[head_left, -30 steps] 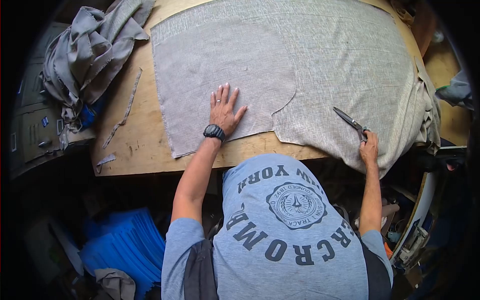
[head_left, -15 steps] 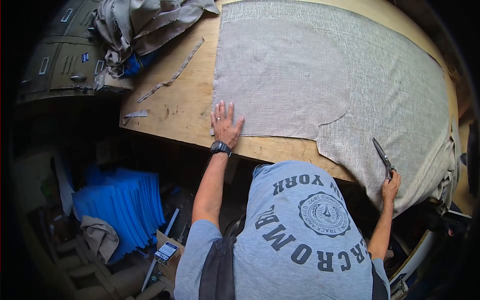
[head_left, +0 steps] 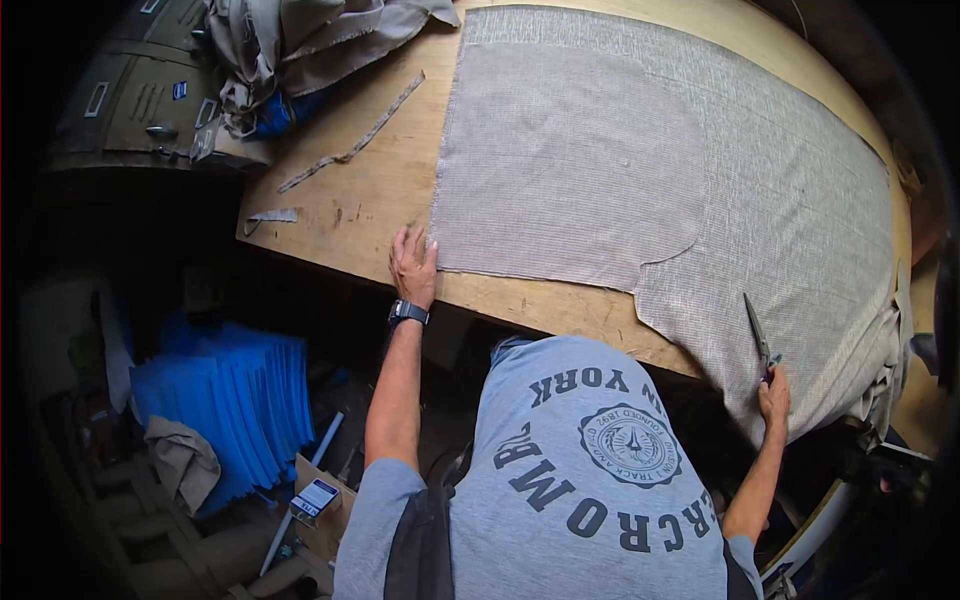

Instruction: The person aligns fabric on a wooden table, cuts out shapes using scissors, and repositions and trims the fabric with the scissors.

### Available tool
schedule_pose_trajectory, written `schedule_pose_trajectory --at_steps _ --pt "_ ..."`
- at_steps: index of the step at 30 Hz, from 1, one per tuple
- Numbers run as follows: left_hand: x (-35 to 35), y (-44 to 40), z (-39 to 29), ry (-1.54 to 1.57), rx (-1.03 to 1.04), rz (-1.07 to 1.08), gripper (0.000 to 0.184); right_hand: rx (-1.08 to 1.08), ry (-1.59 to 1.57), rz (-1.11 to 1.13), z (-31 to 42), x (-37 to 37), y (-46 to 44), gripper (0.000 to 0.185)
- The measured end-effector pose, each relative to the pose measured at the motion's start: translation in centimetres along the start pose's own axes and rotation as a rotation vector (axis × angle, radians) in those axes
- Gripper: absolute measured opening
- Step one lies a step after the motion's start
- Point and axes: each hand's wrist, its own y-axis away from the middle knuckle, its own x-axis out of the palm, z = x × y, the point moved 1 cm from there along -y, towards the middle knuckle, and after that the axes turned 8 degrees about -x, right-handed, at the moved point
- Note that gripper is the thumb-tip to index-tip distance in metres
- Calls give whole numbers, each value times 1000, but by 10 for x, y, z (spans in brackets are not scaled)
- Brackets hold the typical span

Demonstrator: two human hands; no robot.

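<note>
While the right hand [head_left: 774, 395] grasps scissors [head_left: 755, 328] over the cloth's [head_left: 570, 150] right, the left hand [head_left: 412, 268] is at its near-left corner. Pinching (or loose), I can't tell.

The right fingers [head_left: 774, 392] partly cover the scissors [head_left: 755, 328]; the view's top edge crops bunched cloth [head_left: 315, 45].

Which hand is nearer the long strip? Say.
Left. The left hand is by the cloth, below the strip in the picture; the right hand, holding scissors, is over at the cloth's right side.
</note>
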Motion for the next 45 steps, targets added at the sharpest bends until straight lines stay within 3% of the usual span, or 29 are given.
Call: schedule_pose_trajectory --at_steps 2,8,10,12,15,19,22,28,34,38,40,41,45 --pt "-2 3 1 -149 119 -7 38 -23 -49 50 -4 3 2 33" --pt "-7 11 18 -23 67 -26 39 94 -282 202 22 12 16 41" --pt "-4 10 24 -27 62 -48 38 112 -211 125 35 23 24 47" --pt "-6 10 2 -71 111 -48 37 275 -305 131 82 5 30 51" --pt "12 8 -33 -50 246 16 36 260 -524 36 98 32 38 46" --pt "61 6 -108 -61 585 341 37 242 -927 56 160 55 40 36" --pt "101 3 -160 -52 700 429 41 240 -1072 89 199 65 49 34" --pt "139 21 -219 -77 918 575 52 -4 -709 184 244 63 89 49" --pt "156 39 -215 -196 989 650 54 57 -720 366 265 67 113 45" --pt "171 46 -221 -157 1246 819 43 71 -783 375 277 79 118 50" --pt "173 52 -219 -122 1246 790 39 125 -874 333 285 82 113 54" --pt "173 51 -219 -104 1239 789 38 157 -915 326 289 78 107 65" --pt "172 49 -220 -72 1223 803 38 139 -895 279 296 83 86 63"
